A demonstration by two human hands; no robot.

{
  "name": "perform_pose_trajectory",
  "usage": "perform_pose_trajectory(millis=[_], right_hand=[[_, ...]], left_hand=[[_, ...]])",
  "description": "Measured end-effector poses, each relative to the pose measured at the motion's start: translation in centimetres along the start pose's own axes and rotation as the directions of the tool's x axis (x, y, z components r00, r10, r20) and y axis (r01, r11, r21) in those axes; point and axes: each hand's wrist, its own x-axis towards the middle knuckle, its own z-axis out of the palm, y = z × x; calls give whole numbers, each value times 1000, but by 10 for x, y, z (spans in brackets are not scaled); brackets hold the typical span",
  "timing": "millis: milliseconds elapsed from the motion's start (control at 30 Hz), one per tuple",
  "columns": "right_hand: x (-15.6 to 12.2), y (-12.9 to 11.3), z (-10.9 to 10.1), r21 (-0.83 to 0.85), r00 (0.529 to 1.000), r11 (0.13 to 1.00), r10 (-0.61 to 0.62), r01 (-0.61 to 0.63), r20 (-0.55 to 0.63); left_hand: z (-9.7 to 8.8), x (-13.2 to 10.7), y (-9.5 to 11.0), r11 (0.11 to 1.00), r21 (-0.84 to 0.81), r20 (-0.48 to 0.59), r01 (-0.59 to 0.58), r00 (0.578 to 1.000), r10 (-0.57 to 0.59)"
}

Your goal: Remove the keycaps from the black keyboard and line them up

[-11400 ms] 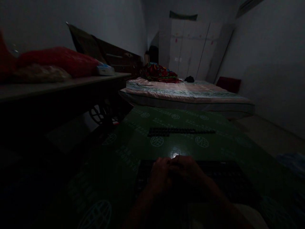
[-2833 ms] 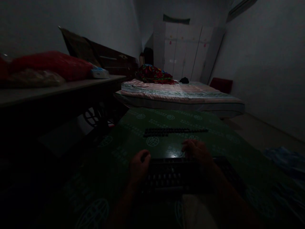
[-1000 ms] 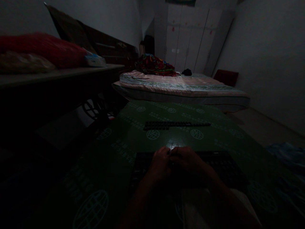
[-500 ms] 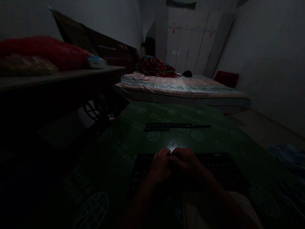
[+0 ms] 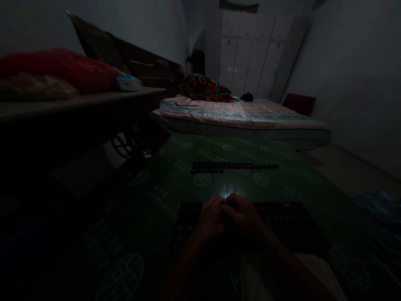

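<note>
A: What's closest to the viewer?

B: Something pale (image 5: 322, 269) at the bottom edge, partly behind the right forearm. It's too dark there to say what it is.

A: And the keyboard?

B: The dark keyboard (image 5: 291, 225) lies on the green table (image 5: 272, 193), directly under the hands. They cover its middle, left of centre, and its two ends show on either side of them.

A: How are the hands placed?

B: The left hand (image 5: 211, 215) and the right hand (image 5: 242, 212) meet near the keyboard's far edge, fingers curled in together. The right one pinches a thin wire (image 5: 234, 190) that stands up beyond the fingertips, against a patch of glare.

A: Is the left gripping anything?

B: I can't tell; its fingertips are lost in shadow against the right.

A: What's beyond them?

B: Rows of dark keycaps (image 5: 234, 166) on the table, clear of both hands and past the keyboard: a long line, with a shorter one at its left end on the near side.

A: Further back?

B: A striped bed (image 5: 244, 113) with a red patterned blanket (image 5: 206, 88), then a pale wardrobe (image 5: 241, 62).
</note>
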Motion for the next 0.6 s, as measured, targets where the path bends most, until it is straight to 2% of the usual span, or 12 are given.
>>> perform_pose_trajectory(millis=[167,433,600], right_hand=[[1,1,1,-64,1000,998,-28,28,-8],[1,5,4,-29,999,999,33,-34,-28],[1,6,6,36,998,998,54,-52,-42]], left_hand=[[2,0,0,1000,21,-1,9,1000,-9],[1,1,0,997,71,21,-39,999,37],[2,2,0,996,85,14,-9,1000,7]])
